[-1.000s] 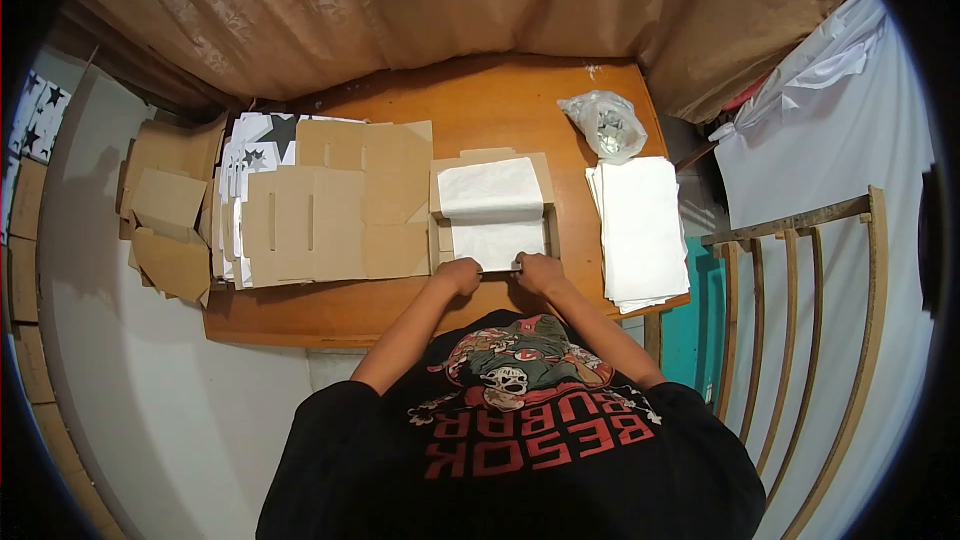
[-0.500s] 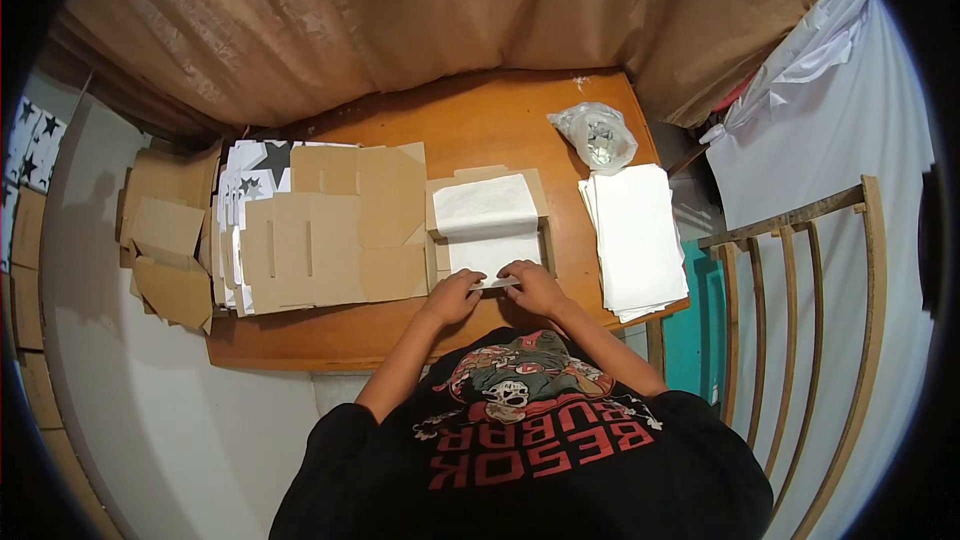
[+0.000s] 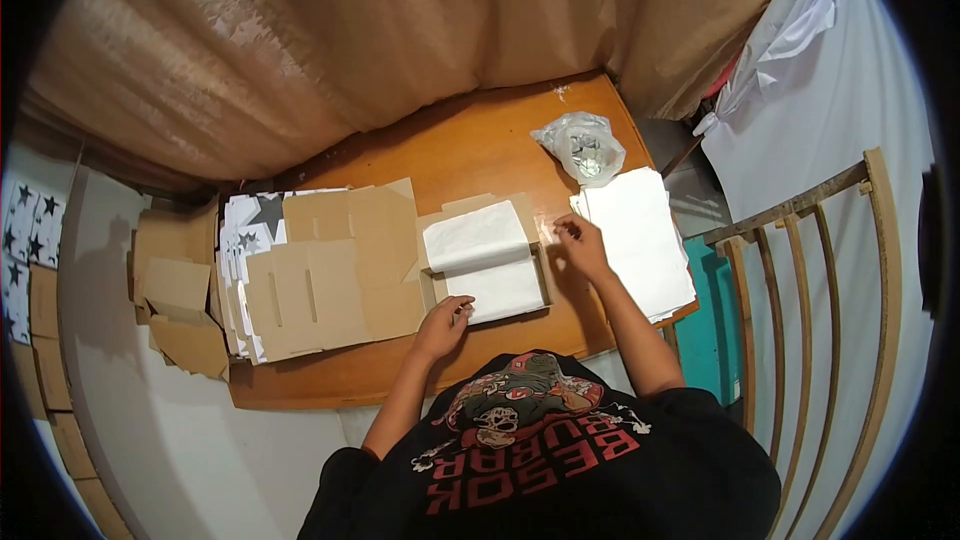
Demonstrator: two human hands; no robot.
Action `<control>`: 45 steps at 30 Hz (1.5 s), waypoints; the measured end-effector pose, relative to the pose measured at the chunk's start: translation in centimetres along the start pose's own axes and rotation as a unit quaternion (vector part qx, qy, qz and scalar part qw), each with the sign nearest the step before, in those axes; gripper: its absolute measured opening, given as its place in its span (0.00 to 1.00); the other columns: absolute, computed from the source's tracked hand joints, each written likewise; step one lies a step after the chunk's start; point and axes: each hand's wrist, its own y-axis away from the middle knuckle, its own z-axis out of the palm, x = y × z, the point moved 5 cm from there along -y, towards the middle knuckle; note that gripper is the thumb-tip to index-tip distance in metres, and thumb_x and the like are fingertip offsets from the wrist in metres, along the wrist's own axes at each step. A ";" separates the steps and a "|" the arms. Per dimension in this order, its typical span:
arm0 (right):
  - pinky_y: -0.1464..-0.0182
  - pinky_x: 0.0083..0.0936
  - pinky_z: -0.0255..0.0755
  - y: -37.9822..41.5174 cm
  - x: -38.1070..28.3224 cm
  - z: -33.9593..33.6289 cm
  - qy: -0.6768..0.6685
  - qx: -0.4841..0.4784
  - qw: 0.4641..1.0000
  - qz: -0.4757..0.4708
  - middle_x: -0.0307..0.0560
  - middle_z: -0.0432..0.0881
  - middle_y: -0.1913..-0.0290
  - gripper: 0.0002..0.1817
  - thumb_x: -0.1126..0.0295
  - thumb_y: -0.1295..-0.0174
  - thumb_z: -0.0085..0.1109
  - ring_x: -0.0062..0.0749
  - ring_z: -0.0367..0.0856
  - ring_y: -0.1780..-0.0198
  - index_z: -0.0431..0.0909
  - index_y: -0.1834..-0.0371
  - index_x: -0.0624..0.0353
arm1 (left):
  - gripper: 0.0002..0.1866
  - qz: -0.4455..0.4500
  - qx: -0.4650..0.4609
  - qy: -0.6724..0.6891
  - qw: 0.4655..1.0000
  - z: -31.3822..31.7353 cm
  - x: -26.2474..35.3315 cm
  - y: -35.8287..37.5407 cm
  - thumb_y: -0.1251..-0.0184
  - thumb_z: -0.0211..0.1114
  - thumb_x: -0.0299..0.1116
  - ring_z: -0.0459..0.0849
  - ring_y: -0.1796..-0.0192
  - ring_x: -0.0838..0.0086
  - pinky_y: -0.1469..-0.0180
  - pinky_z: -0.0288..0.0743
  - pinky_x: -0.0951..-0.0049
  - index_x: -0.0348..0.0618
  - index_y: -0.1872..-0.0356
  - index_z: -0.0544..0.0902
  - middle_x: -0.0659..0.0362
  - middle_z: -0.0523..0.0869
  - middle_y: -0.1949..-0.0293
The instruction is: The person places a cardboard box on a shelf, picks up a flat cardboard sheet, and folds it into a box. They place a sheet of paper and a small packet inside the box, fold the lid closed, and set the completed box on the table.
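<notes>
An open cardboard box lies on the wooden table, lined with a white sheet that covers its floor and reaches over its far side. At the box's near left corner rests my left hand, fingers apart, holding nothing. My right hand is raised between the box and the stack of white paper; its fingers are bent and apart, with nothing visible in them. A clear plastic bag with silvery pieces inside sits beyond that stack.
Flattened cardboard boxes and star-patterned sheets are piled on the table to the left. More folded cardboard stands at its left edge. A wooden rack and a teal object are at the right.
My right hand has left the box's near edge and moved up and right towards the white paper. My left hand has shifted to the near left corner. The camera view has tilted slightly.
</notes>
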 end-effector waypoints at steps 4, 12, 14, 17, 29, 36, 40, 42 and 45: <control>0.56 0.23 0.77 -4.8 2.3 -3.1 0.034 0.083 0.996 0.001 0.43 0.87 0.65 0.06 0.77 0.34 0.60 0.23 0.83 0.62 0.85 0.56 0.64 | 0.16 -0.037 -0.003 0.027 0.999 0.6 0.5 -0.7 0.25 0.59 0.30 0.87 0.50 0.55 0.49 0.80 0.62 0.39 0.41 0.83 0.47 0.87 0.49; 0.52 0.37 0.81 -17.6 6.3 -4.4 0.158 0.159 0.971 -0.084 0.58 0.89 0.60 0.09 0.75 0.36 0.62 0.47 0.89 0.58 0.87 0.56 0.65 | 0.16 -0.041 0.015 0.015 0.999 0.7 1.8 -1.0 0.24 0.59 0.31 0.88 0.51 0.56 0.53 0.80 0.64 0.40 0.41 0.84 0.48 0.88 0.48; 0.48 0.41 0.81 -19.5 6.3 -4.5 0.195 0.125 0.973 -0.016 0.62 0.90 0.57 0.12 0.71 0.38 0.64 0.54 0.89 0.54 0.87 0.55 0.66 | 0.16 -0.050 0.015 0.017 0.999 0.8 1.6 -0.8 0.24 0.59 0.31 0.88 0.51 0.57 0.54 0.80 0.64 0.41 0.40 0.84 0.48 0.88 0.49; 0.46 0.41 0.81 -21.6 6.8 -4.1 0.237 0.112 0.965 0.023 0.64 0.89 0.56 0.14 0.68 0.41 0.66 0.56 0.89 0.51 0.88 0.55 0.65 | 0.16 -0.057 0.016 0.024 0.998 1.0 1.7 -0.4 0.23 0.59 0.32 0.87 0.51 0.59 0.53 0.80 0.65 0.41 0.39 0.83 0.49 0.88 0.48; 0.41 0.44 0.79 -21.9 6.7 -2.8 0.274 0.095 0.954 0.074 0.63 0.88 0.49 0.14 0.65 0.41 0.65 0.57 0.87 0.45 0.89 0.55 0.59 | 0.16 -0.094 -0.009 0.033 0.995 1.3 3.0 -0.9 0.21 0.59 0.31 0.87 0.44 0.60 0.42 0.80 0.65 0.39 0.38 0.82 0.49 0.87 0.47; 0.40 0.44 0.78 -22.6 8.4 -2.5 0.308 0.029 0.945 0.101 0.63 0.88 0.50 0.13 0.71 0.42 0.61 0.58 0.86 0.45 0.88 0.56 0.59 | 0.17 -0.063 -0.020 0.029 0.997 1.1 3.5 -1.5 0.24 0.59 0.29 0.86 0.44 0.57 0.38 0.77 0.63 0.37 0.39 0.82 0.48 0.87 0.47; 0.40 0.45 0.78 -22.2 9.2 -2.2 0.285 0.017 0.956 0.060 0.64 0.89 0.51 0.13 0.71 0.41 0.60 0.59 0.86 0.44 0.86 0.54 0.62 | 0.16 -0.061 -0.012 0.020 0.998 0.8 3.3 -0.8 0.23 0.59 0.29 0.86 0.44 0.58 0.40 0.78 0.64 0.39 0.38 0.82 0.49 0.87 0.48; 0.43 0.45 0.78 -21.5 8.8 -2.4 0.241 0.039 0.966 0.079 0.64 0.88 0.54 0.09 0.73 0.42 0.59 0.60 0.86 0.46 0.84 0.60 0.61 | 0.16 -0.072 -0.008 0.035 0.997 0.9 3.1 -0.2 0.22 0.59 0.31 0.86 0.45 0.61 0.44 0.79 0.66 0.41 0.38 0.82 0.50 0.87 0.48; 0.44 0.45 0.78 -20.8 8.0 -1.9 0.204 0.041 0.977 0.038 0.65 0.88 0.54 0.07 0.74 0.42 0.58 0.61 0.86 0.47 0.82 0.63 0.61 | 0.17 -0.075 0.003 0.055 0.996 1.1 2.5 0.6 0.21 0.59 0.32 0.86 0.46 0.63 0.46 0.80 0.67 0.42 0.37 0.82 0.51 0.87 0.48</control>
